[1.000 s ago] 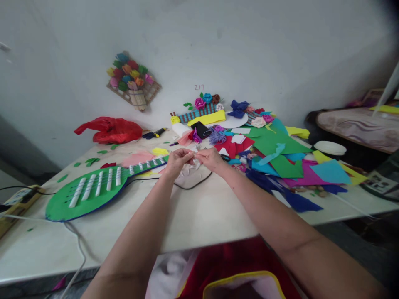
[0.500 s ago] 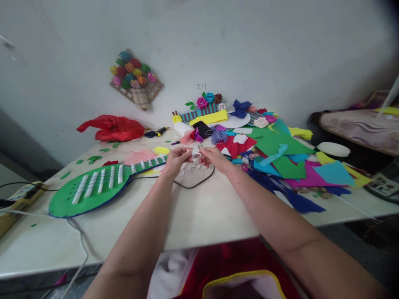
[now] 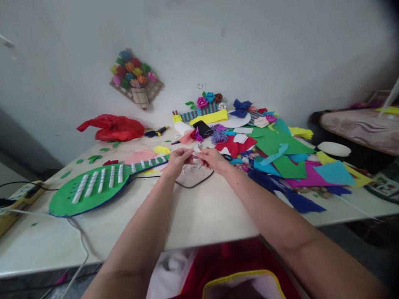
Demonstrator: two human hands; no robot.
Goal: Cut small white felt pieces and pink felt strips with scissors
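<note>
Both hands meet over the middle of the table, fingertips almost touching. My left hand (image 3: 181, 160) is closed in a pinch, and my right hand (image 3: 212, 159) pinches from the other side. Between them shows a small white piece (image 3: 196, 152), too small to make out exactly. Scraps of white paper (image 3: 188, 169) lie just below the fingers, beside a black cable (image 3: 195, 187). Left of my left hand lies a green lute-shaped craft (image 3: 106, 187) with white paper bars and strings; its neck ends close to that hand.
Coloured paper sheets (image 3: 280, 145) are heaped on the right. A red plastic bag (image 3: 120, 128), a cutter (image 3: 161, 131) and a black phone (image 3: 202, 129) lie toward the wall. A power strip (image 3: 21, 199) sits at the left edge, with a white cable (image 3: 81, 241) hanging over the front.
My two hands have come closer together, the right shifting slightly left and its fingers closing inward. The things on the table stay where they were.
</note>
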